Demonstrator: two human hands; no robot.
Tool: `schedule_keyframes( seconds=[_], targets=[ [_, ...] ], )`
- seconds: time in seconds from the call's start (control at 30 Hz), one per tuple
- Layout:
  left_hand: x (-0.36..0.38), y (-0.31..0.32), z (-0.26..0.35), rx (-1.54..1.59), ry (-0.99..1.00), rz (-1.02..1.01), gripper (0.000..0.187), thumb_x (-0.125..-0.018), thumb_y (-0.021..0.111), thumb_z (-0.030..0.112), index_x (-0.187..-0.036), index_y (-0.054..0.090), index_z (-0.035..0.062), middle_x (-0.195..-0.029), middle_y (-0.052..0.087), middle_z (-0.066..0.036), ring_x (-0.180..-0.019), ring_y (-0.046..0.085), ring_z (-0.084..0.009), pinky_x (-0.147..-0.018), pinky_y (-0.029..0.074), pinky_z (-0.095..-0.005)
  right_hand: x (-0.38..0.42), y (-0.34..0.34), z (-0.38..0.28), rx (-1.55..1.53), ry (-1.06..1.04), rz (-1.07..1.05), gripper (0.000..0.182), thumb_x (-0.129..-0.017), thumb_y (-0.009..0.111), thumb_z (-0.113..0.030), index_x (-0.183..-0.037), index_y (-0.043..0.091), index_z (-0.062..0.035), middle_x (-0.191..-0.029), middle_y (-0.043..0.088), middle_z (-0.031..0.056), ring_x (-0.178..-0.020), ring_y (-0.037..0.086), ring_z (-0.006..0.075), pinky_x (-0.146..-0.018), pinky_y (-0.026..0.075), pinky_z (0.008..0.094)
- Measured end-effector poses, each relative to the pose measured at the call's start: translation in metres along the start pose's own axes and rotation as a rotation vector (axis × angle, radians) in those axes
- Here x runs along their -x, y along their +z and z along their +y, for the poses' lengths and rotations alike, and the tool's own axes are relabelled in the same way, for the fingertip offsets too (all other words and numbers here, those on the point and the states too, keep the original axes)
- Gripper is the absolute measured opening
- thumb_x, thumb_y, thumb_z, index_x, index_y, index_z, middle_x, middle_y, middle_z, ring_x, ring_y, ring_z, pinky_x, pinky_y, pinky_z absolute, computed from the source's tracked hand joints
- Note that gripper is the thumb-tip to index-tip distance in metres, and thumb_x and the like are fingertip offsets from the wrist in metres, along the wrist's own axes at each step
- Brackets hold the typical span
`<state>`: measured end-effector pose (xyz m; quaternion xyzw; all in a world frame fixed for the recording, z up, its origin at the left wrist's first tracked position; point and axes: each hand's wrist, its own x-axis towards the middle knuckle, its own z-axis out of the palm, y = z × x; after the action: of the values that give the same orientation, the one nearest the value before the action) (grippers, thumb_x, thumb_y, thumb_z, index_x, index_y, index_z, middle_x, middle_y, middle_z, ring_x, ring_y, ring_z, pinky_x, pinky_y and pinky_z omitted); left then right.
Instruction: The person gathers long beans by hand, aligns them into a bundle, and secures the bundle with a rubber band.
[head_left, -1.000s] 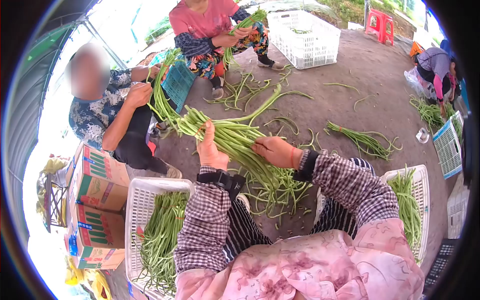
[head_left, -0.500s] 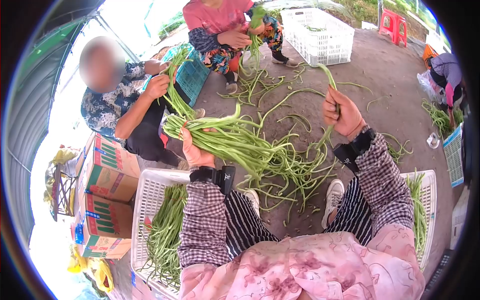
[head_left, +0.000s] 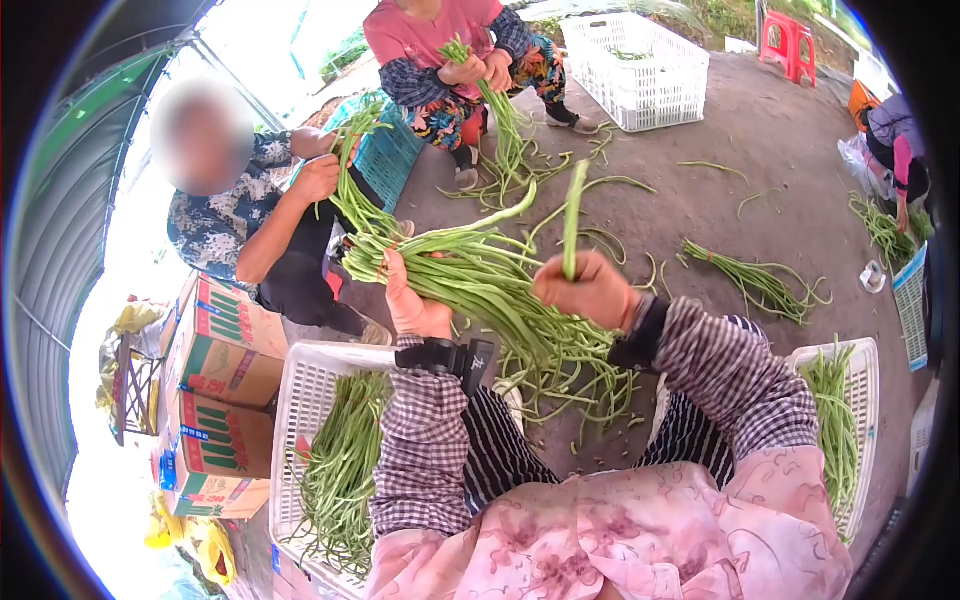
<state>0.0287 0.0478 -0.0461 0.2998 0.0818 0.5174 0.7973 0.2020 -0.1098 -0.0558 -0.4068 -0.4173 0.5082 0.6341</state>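
A thick bundle of long green beans (head_left: 490,285) spreads to the right from my left hand (head_left: 413,300), whose fingers are wrapped round it. Just right of the bundle is my right hand (head_left: 588,290), closed on a green bean (head_left: 573,220) that sticks upward. The right hand is slightly blurred. Under the bundle, loose beans (head_left: 590,385) lie in a heap on the ground between my feet. A separate bunch of beans (head_left: 757,280) lies on the ground to the right.
White crates (head_left: 285,440) (head_left: 862,400) holding beans flank my legs. Cardboard boxes (head_left: 228,345) are stacked at left. Two seated people (head_left: 215,225) (head_left: 440,50) hold beans ahead, near a blue crate (head_left: 392,150) and a white crate (head_left: 665,95). Another person (head_left: 897,135) and a red stool (head_left: 790,48) are at right.
My right hand has moved left and down with a bean, close to the bundle. The bundle in my left hand has shifted slightly right. The bunch on the right-hand ground is now uncovered.
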Motion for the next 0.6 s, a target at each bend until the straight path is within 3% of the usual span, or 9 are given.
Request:
schedule_keyframes(
  seconds=[0.07,0.17,0.23,0.3,0.33,0.43,0.6],
  targets=[
    [0.003,0.006,-0.001,-0.018,-0.012,0.107,0.025,-0.086,0.054,0.033,-0.100,0.053,0.0130,-0.090,0.060,-0.006,-0.076,0.057,-0.0210,-0.072,0.049,-0.0388,-0.003,0.011,0.011,0.648,-0.268,-0.039,0.021,-0.076,0.067,-0.021,-0.085,0.063,-0.0024,-0.071,0.062,0.0060,-0.063,0.058,0.0146,-0.061,0.046,0.0269],
    [0.006,0.009,-0.006,-0.110,0.028,0.208,0.026,-0.084,0.058,0.033,-0.100,0.053,0.0130,-0.091,0.060,-0.005,-0.076,0.057,-0.0198,-0.072,0.049,-0.0367,-0.009,0.020,0.009,0.870,-0.091,-0.020,0.028,-0.068,0.075,-0.018,-0.087,0.063,-0.0023,-0.079,0.063,0.0026,-0.068,0.055,0.0095,-0.065,0.045,0.0247],
    [0.005,0.008,-0.006,-0.114,0.063,0.182,0.030,-0.081,0.063,0.031,-0.102,0.052,0.0127,-0.093,0.058,-0.003,-0.079,0.056,-0.0186,-0.072,0.049,-0.0354,-0.014,0.014,0.016,0.770,-0.077,0.003,0.030,-0.069,0.072,-0.014,-0.094,0.063,-0.0010,-0.081,0.063,0.0031,-0.072,0.055,0.0091,-0.067,0.045,0.0246],
    [0.007,0.013,-0.005,-0.215,0.137,0.232,0.044,-0.076,0.069,0.026,-0.112,0.048,0.0110,-0.097,0.052,-0.002,-0.083,0.053,-0.0177,-0.069,0.049,-0.0353,-0.020,0.004,0.011,0.283,0.069,-0.143,0.037,-0.071,0.069,-0.012,-0.104,0.059,0.0028,-0.081,0.063,0.0032,-0.076,0.055,0.0086,-0.068,0.045,0.0241],
    [0.012,0.019,-0.004,-0.234,0.160,0.234,0.042,-0.077,0.068,0.023,-0.111,0.047,0.0103,-0.098,0.052,-0.003,-0.084,0.053,-0.0174,-0.068,0.050,-0.0349,-0.024,0.003,0.009,0.195,0.113,-0.210,0.041,-0.073,0.065,-0.009,-0.109,0.055,0.0062,-0.082,0.063,0.0032,-0.075,0.055,0.0074,-0.065,0.044,0.0227],
    [0.021,0.033,-0.007,-0.275,0.194,0.210,0.040,-0.078,0.067,0.023,-0.109,0.046,0.0097,-0.098,0.052,-0.003,-0.084,0.054,-0.0175,-0.068,0.050,-0.0345,-0.023,0.017,-0.013,0.146,0.243,-0.242,0.042,-0.074,0.065,-0.011,-0.111,0.054,0.0057,-0.080,0.062,0.0025,-0.071,0.053,0.0065,-0.059,0.041,0.0213],
    [0.032,0.037,-0.018,-0.368,0.159,0.155,0.034,-0.081,0.063,0.024,-0.106,0.046,0.0066,-0.092,0.053,-0.004,-0.079,0.057,-0.0166,-0.065,0.050,-0.0320,-0.040,0.028,0.007,0.283,0.131,-0.177,0.024,-0.084,0.059,-0.018,-0.100,0.062,0.0010,-0.079,0.062,0.0044,-0.072,0.054,0.0082,-0.065,0.043,0.0243]
  ],
)
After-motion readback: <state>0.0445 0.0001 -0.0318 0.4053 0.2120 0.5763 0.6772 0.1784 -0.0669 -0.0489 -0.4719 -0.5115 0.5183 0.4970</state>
